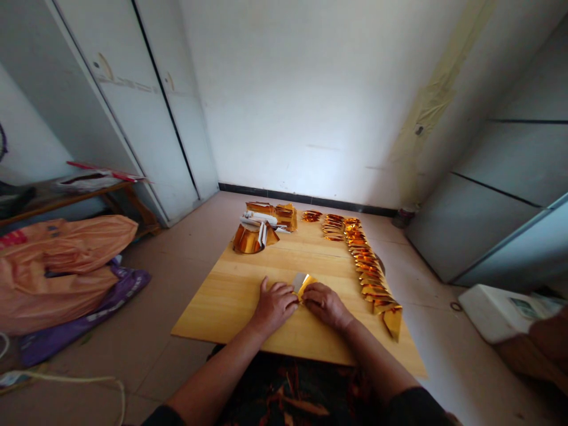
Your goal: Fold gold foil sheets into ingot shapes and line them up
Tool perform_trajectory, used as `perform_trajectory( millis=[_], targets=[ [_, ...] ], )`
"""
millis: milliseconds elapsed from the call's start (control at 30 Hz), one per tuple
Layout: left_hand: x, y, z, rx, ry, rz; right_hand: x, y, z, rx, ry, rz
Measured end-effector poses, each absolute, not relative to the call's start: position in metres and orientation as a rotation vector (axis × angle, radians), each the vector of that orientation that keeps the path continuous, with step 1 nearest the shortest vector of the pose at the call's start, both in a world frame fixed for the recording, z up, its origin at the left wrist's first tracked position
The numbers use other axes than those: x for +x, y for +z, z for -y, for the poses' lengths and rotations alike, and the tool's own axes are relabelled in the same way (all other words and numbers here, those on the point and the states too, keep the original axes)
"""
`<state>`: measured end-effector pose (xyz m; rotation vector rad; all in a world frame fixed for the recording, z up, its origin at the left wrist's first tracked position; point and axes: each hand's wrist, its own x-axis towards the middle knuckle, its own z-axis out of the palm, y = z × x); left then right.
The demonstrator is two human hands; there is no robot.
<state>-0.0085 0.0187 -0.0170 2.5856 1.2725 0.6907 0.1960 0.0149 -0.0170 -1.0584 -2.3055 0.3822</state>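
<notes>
While you've got your left hand and right hand both pinched onto that gold sheet over the counter, the folded gold pieces sit lined up off to the right.

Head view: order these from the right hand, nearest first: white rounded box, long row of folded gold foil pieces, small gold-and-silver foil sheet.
From the right hand:
1. Small gold-and-silver foil sheet: at its fingers, to its left.
2. Long row of folded gold foil pieces: right side of the wooden tabletop.
3. White rounded box: farther right, off the tabletop.
</notes>
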Motion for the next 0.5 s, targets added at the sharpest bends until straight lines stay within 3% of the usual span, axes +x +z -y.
perform_trajectory(
  millis=[500],
  targets=[
    [-0.021,-0.012,-0.018,2.691,0.545,-1.158,0.186,-0.018,-0.021,-1.345,0.556,2.110]
  ],
)
